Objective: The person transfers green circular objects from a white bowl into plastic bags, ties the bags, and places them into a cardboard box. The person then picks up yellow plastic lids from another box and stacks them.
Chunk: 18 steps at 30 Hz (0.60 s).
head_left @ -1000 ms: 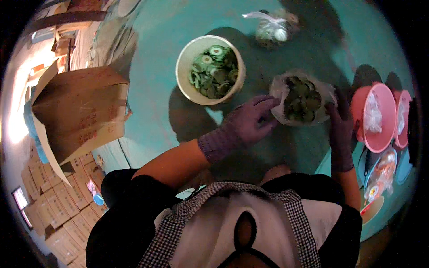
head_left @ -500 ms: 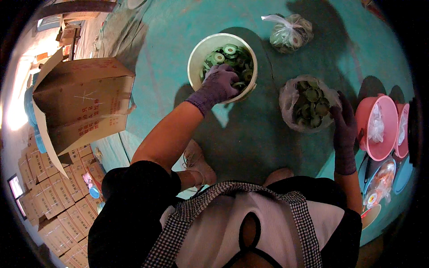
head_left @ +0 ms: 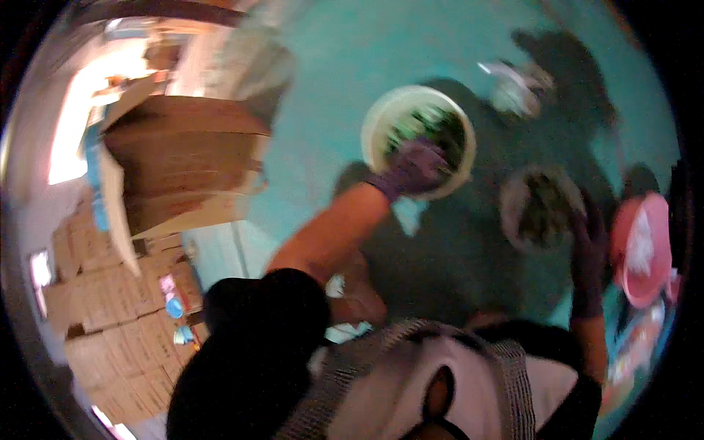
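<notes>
Purple-gloved left hand point(head_left: 418, 167) in white bucket point(head_left: 378, 126), right hand point(head_left: 589, 238) at plastic bag point(head_left: 512, 207)

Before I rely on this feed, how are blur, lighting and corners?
Head view: motion blur smears everything, including the gloved left hand; head view: glare washes out the upper-left opening, shadow darkens the green floor around the open plastic bag, and all corners are black.

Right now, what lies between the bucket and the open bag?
In the blurred head view, only shadowed green floor shows between the bucket and the open bag; I see no object there.
</notes>
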{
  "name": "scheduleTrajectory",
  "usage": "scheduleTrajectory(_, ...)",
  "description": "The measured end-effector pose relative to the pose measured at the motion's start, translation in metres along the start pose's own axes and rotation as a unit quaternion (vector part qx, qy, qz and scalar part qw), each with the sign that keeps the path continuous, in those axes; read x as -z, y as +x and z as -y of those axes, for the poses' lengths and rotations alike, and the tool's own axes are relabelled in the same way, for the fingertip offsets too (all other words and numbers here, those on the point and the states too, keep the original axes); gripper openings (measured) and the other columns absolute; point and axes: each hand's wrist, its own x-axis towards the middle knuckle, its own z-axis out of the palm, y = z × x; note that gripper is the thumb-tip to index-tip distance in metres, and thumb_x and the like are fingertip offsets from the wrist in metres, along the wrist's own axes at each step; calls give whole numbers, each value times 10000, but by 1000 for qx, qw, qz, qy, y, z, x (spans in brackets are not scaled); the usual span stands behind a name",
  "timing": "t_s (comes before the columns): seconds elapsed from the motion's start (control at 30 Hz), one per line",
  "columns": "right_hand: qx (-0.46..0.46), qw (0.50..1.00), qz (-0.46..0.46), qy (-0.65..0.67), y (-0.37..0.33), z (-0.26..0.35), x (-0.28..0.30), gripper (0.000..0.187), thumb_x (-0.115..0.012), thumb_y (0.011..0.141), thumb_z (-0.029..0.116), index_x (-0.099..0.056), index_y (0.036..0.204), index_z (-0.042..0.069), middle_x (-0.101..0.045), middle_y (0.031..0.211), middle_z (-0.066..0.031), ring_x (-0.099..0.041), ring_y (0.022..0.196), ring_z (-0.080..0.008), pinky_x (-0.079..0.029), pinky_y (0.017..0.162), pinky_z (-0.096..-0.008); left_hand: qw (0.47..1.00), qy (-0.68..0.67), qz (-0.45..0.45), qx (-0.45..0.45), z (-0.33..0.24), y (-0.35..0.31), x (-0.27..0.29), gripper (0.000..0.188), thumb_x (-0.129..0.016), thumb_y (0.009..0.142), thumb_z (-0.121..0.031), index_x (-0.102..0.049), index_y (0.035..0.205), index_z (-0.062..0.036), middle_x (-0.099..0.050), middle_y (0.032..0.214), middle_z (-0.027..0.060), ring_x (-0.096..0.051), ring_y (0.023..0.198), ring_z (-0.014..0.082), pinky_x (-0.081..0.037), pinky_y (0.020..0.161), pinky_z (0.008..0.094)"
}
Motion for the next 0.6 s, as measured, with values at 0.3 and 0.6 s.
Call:
scheduleTrajectory(0.3, -19, 993, 35, 116, 0, -39, -2, 505, -544, 944, 223, -425, 1390, 17, -466, 1387, -141, -438, 1268, -237, -344, 1057, -348, 959, 205, -173, 93, -23, -13, 21, 160, -609, 694, -256, -705, 812, -206, -650, 1015, 47, -474, 1149, 340, -296, 1017, 594)
scheduleTrajectory(0.6, 3, 994, 21, 109, 8, -33, 7, 506, -563, 941, 229, -434, 1381, 12, -498, 1349, -145, -463, 1235, -223, -356, 1045, -337, 823, -486, -193, 221, -38, -23, 61, 259, -640, 861, -122, -651, 1094, -8, -641, 1065, 52, -597, 1008, 142, -493, 866, 285)
